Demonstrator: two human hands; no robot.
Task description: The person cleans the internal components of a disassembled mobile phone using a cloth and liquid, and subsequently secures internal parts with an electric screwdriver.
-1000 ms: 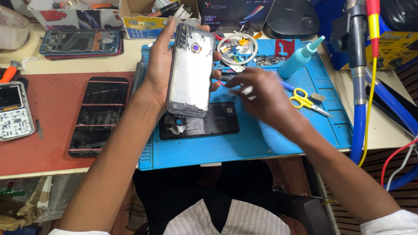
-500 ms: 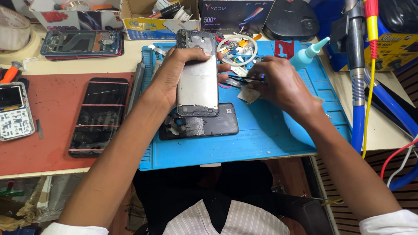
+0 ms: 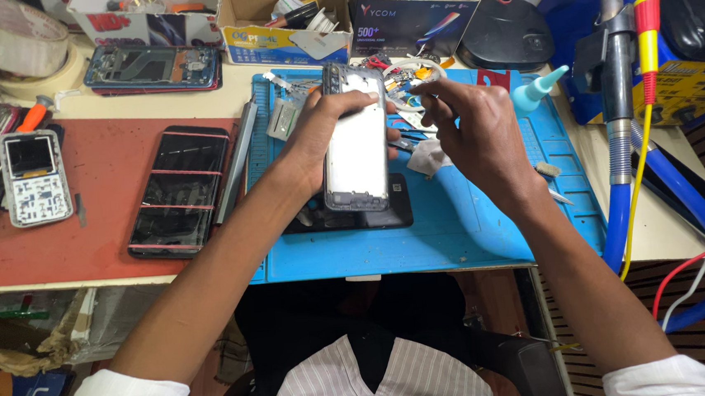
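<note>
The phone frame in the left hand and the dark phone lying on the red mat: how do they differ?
The phone frame is held off the table in the left hand; the dark phone lies flat on the red mat, touched by nobody. The frame is pale silver-grey with a bare inner face; the dark phone shows a black glassy face with reddish streaks. The right hand is close beside the frame only. Both are slim rectangles of similar size.

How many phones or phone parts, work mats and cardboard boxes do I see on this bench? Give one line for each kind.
Phones and phone parts: 5, namely held frame, black phone under it, dark phone, opened phone, small board
Mats: 2, namely blue mat, red mat
Cardboard boxes: 3
Total: 10
</note>
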